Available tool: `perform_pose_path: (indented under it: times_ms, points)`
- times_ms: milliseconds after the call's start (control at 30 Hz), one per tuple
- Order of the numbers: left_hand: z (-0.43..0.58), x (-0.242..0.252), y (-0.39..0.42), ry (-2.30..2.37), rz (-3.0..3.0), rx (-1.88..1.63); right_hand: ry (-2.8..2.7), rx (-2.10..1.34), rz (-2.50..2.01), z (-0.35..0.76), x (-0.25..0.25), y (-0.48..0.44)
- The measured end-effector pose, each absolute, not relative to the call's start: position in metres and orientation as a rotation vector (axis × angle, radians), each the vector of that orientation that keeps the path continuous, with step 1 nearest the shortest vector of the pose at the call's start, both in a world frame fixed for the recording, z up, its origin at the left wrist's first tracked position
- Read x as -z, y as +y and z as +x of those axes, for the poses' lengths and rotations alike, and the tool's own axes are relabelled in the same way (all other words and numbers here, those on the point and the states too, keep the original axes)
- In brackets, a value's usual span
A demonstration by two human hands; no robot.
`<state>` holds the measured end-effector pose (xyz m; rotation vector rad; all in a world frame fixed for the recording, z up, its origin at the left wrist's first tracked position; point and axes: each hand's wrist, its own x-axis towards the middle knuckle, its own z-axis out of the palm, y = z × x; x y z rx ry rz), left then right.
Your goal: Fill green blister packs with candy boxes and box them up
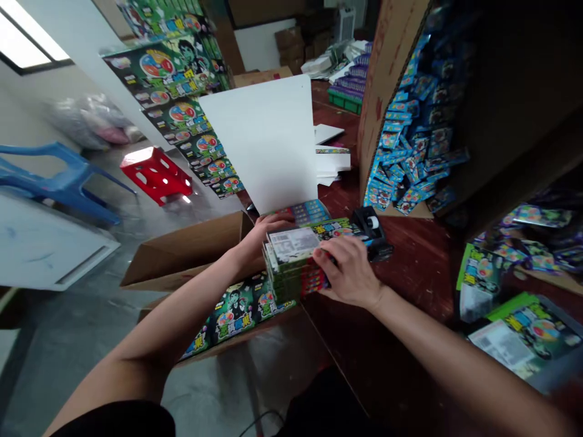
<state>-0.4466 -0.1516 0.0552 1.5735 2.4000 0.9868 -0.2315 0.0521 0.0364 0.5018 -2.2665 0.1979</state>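
A stack of green printed card packs (291, 267) rests at the near left corner of a dark wooden table (410, 273). My left hand (262, 233) grips the far left side of the stack, fingers curled over its top. My right hand (348, 270) presses on its right side, fingers closed against the packs. The top pack shows a white label. A large white sheet (266, 139) stands tilted just behind the stack.
A black tape dispenser (371, 230) sits right of the stack. An open cardboard box (182, 252) with green packs lies below the table edge. A tall carton of blue packs (410, 145) stands behind. Loose packs (514, 328) lie at right. A red stool (157, 173) and blue chair (59, 179) stand left.
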Motion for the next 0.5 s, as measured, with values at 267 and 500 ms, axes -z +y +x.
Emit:
perform_pose_path:
  times_ms: [267,500]
  points:
    - [-0.463,-0.044,-0.149,2.198,1.36,-1.329,-2.675,-0.184,0.713,-0.256,-0.041,0.043]
    - [-0.446,-0.044,-0.162,2.323,0.738,-1.901,-2.955,-0.395,0.777,-0.301,-0.061,0.044]
